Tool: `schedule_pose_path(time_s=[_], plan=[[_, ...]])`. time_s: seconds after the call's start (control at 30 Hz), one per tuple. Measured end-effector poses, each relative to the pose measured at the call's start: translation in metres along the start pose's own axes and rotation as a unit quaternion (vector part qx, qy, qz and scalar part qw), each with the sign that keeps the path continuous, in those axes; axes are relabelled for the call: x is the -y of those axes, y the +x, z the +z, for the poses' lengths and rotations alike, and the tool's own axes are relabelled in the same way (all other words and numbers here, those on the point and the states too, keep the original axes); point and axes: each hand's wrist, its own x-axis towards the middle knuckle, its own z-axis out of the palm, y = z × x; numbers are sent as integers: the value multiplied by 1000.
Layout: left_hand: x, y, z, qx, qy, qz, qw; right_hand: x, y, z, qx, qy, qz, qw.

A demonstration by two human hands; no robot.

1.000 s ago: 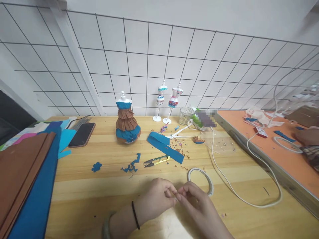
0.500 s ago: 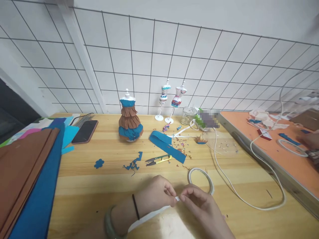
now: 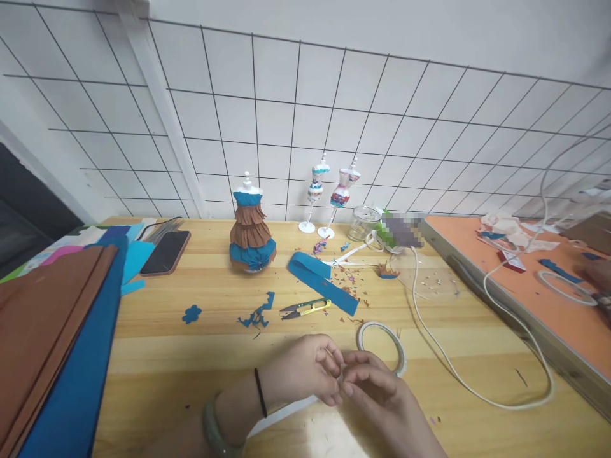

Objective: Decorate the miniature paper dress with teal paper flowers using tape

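Observation:
My left hand, with a black band and a bangle on its arm, meets my right hand low in the middle of the view. The fingers of both are pinched together around a small whitish piece, mostly hidden between the fingertips. Under my left wrist a white strip lies on the table. A roll of white tape rests just behind my right hand. Yellow-handled snips lie beyond my hands, beside a folded blue crepe strip.
A small dress form in blue and brown ruffles stands at the back, left of two smaller forms. Brown and blue sheets and a phone lie left. A white cable loops at right, near an orange surface.
My fingertips have come closer together, and the white piece between them shows less. The whole view has shifted slightly.

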Motion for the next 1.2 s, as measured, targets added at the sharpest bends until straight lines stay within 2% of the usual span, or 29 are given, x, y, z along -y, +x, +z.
schedule_pose_path(time_s=[0.1,0.2,0.43,0.53,0.63,0.7,0.8,1.0,1.07,1.2], plan=[[0,-2,1,25,22,36,999,0,2,-4,47,-5,6,999],[-2,-4,4,18,35,39,998,2,5,-10,72,13,14,997],[-2,-3,3,24,39,-10,999,7,4,-3,12,42,38,998],[-2,-4,3,26,60,-23,998,16,5,-1,15,46,55,997],[-4,-6,6,12,79,-23,997,27,10,-9,39,10,89,995],[-6,-6,8,2,85,-18,996,31,16,-16,67,-32,112,991],[-10,-7,7,7,65,11,998,28,24,-23,57,-58,123,989],[-2,-2,10,20,26,62,998,10,37,-30,3,29,186,982],[6,1,15,22,25,64,997,10,42,-34,-21,21,153,988],[16,5,24,19,40,47,998,16,57,-35,-68,-113,15,991]])
